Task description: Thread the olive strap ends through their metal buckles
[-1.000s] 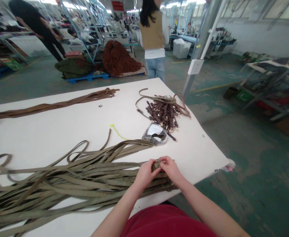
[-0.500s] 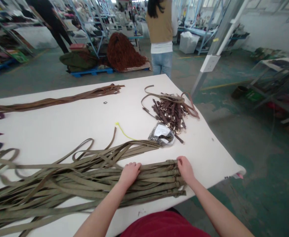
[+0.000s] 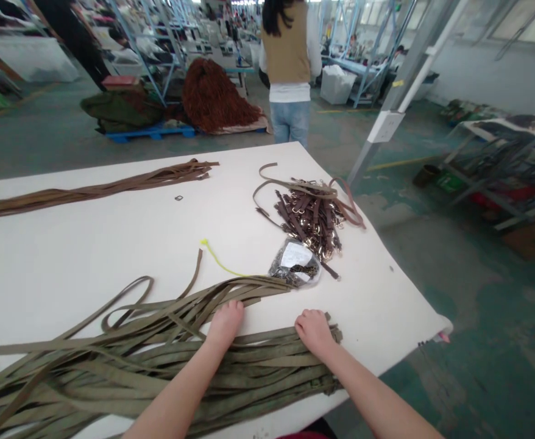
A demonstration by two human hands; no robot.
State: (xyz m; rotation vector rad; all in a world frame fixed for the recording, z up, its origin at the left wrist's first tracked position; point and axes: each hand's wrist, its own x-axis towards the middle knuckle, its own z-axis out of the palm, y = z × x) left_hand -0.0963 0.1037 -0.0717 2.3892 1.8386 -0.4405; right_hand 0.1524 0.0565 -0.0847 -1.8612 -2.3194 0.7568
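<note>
Long olive-green straps (image 3: pixel 267 366) lie in a wide bundle along the near side of the white table (image 3: pixel 158 244). My left hand (image 3: pixel 225 322) rests with curled fingers on the bundle's upper edge. Closer to the strap ends, my right hand (image 3: pixel 314 329) is closed over the upper straps; its fingertips are hidden. Behind my hands, a second group of olive straps (image 3: pixel 231 288) reaches a clear plastic bag (image 3: pixel 295 263) of dark metal parts. Beyond the bag is a pile of dark brown short straps (image 3: pixel 311 216) with metal hooks.
Brown straps (image 3: pixel 112 189) stretch along the far left table edge. A yellow-green cord (image 3: pixel 222 263) and a small metal ring (image 3: pixel 178 197) lie mid-table. Past the far edge stands a person in a tan vest (image 3: pixel 286 49). A grey post (image 3: pixel 377 122) rises at the right.
My right hand has moved left from the buckled strap ends onto the straps. My left hand has shifted slightly left. The view has turned a little.
</note>
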